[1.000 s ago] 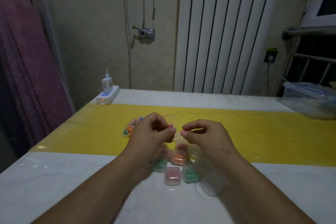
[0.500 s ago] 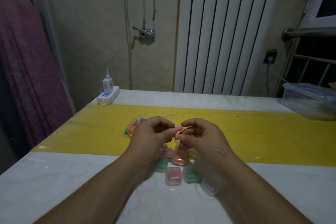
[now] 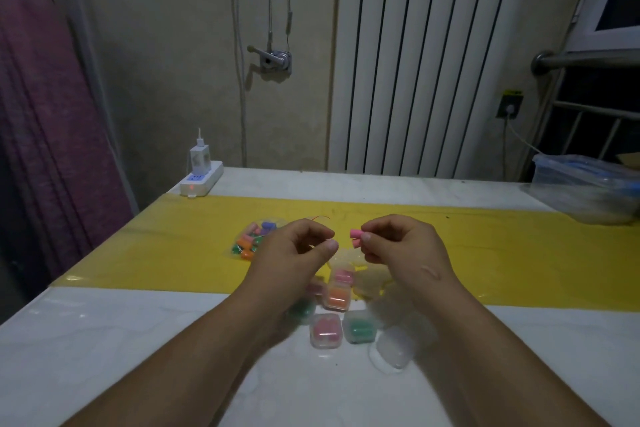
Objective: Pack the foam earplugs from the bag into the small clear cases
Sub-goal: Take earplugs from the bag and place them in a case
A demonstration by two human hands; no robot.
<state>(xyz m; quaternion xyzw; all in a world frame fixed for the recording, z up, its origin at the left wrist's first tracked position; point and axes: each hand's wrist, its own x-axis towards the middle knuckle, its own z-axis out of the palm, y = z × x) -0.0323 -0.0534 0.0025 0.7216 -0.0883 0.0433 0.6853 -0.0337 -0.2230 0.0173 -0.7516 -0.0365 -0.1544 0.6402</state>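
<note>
Above the cases my right hand [image 3: 398, 250] pinches pink foam earplugs [image 3: 356, 238] between thumb and fingertips. My left hand [image 3: 294, 253] hovers just to their left, fingers curled, with nothing visible in it. The clear bag of mixed-colour earplugs [image 3: 250, 241] lies on the yellow strip, partly hidden behind my left hand. Below my hands sit several small clear cases: a pink-filled case [image 3: 325, 329], a green-filled case [image 3: 358, 329], an orange-filled case [image 3: 336, 297] and an empty case [image 3: 394, 348]. More cases are hidden under my forearms.
The white table [image 3: 104, 340] carries a yellow strip [image 3: 519, 253] across its middle. A power strip with a charger [image 3: 202, 180] sits at the back left corner. A clear plastic box [image 3: 585, 189] stands at the back right. A radiator lines the wall behind.
My left hand held a pink earplug and met my right hand. Now both hands have parted, the pink earplugs are in my right hand and my left holds nothing.
</note>
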